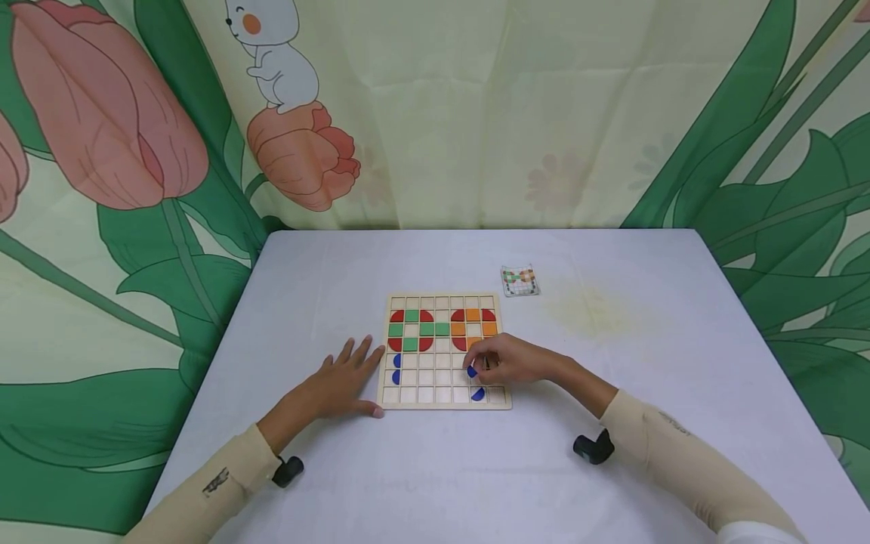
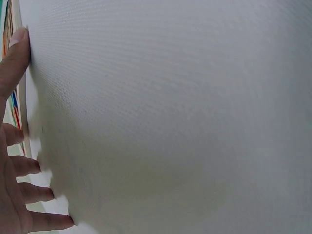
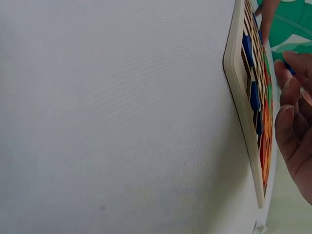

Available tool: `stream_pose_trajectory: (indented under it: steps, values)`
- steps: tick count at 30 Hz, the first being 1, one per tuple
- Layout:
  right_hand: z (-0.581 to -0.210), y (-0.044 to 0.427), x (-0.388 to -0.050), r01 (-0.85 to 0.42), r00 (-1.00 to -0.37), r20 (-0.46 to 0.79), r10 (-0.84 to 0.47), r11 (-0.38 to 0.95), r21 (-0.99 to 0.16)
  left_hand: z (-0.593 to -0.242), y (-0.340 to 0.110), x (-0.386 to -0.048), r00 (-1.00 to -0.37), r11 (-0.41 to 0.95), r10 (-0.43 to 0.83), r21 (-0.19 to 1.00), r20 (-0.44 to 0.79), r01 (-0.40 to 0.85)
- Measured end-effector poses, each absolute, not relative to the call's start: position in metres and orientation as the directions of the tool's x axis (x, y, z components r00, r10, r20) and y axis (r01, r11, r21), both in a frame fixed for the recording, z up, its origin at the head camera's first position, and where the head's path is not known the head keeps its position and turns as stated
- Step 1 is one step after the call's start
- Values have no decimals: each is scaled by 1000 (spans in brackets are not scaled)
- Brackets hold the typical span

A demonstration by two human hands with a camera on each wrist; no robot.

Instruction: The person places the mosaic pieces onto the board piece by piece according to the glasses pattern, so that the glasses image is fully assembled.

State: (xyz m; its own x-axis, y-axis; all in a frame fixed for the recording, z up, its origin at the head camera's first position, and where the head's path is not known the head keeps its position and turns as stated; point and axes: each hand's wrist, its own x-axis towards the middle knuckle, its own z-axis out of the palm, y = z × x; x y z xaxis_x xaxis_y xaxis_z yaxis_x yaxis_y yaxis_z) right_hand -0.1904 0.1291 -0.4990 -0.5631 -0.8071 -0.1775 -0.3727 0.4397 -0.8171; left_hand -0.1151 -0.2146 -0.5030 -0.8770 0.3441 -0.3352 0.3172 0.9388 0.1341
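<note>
A wooden grid board (image 1: 426, 395) lies flat on the table in the head view, with red, green and orange pieces in its upper rows. Two blue pieces (image 1: 396, 377) sit at its left side and another blue piece (image 1: 478, 394) at the lower right. Over the board's right part, my right hand (image 1: 506, 359) pinches a blue piece (image 3: 289, 67) between thumb and fingertips. That hand covers some squares beneath it. My left hand (image 1: 345, 383) rests at the board's left edge, fingers spread, with the thumb (image 2: 18, 48) along the near corner.
A small pattern card (image 1: 519, 280) lies on the white table (image 1: 435, 476) behind the board's right corner. Black wrist cameras stick out from both sleeves. A printed curtain (image 1: 476, 113) with tulips hangs behind the table's far edge.
</note>
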Motion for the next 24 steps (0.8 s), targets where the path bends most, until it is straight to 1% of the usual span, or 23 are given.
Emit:
stream_pose_trajectory:
  steps: [9, 16, 24]
  values:
    - [-498, 104, -197, -367, -525, -207, -825, 439, -820, -507, -216, -116, -876, 941, 338, 114, -344, 318]
    - [-501, 84, -198, -406, -502, -201, -841, 435, -804, -509, -217, -117, -879, 943, 334, 113, -340, 314]
    - [-501, 56, -194, -480, -429, -165, -888, 379, -791, -511, -218, -118, -876, 940, 342, 112, -340, 323]
